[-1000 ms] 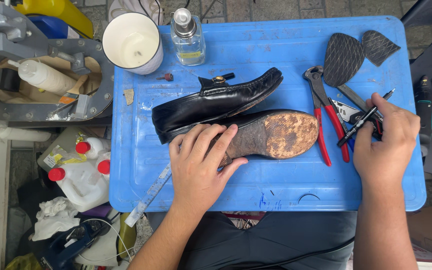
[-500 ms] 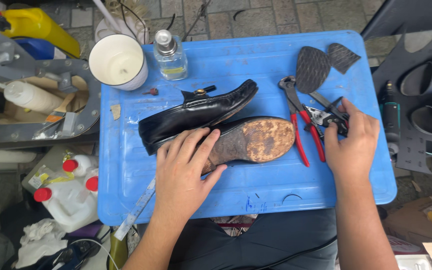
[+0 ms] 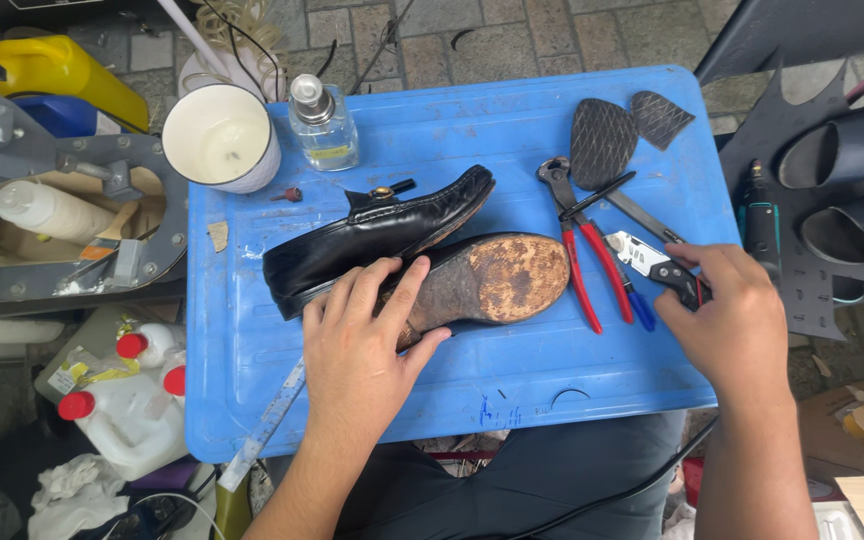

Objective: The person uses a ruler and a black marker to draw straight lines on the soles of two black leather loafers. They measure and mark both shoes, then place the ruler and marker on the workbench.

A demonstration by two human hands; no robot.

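Observation:
Two black loafers lie on a blue plastic tabletop (image 3: 512, 385). One loafer (image 3: 382, 232) rests on its side. The other shoe (image 3: 497, 278) lies sole-up, its leather sole worn brown. My left hand (image 3: 360, 345) is spread over that shoe's heel end and holds it down. My right hand (image 3: 737, 325) is at the tabletop's right edge, fingers closed on the black handle of a silver utility knife (image 3: 647, 258). Just left of the knife lie red-handled pincers (image 3: 584, 255) with a thin black pen-like tool (image 3: 597, 196) across them.
Two black rubber sole pieces (image 3: 602, 140) lie at the far right corner. A white cup (image 3: 220, 137) and a small glass bottle (image 3: 321, 125) stand at the far left. A ruler (image 3: 267, 420) overhangs the near edge. White jugs with red caps (image 3: 122, 410) stand lower left; dark pipes (image 3: 842, 150) sit to the right.
My right hand set the thin black tool down across the pincers and moved toward me onto the utility knife. My left hand stayed on the sole-up shoe.

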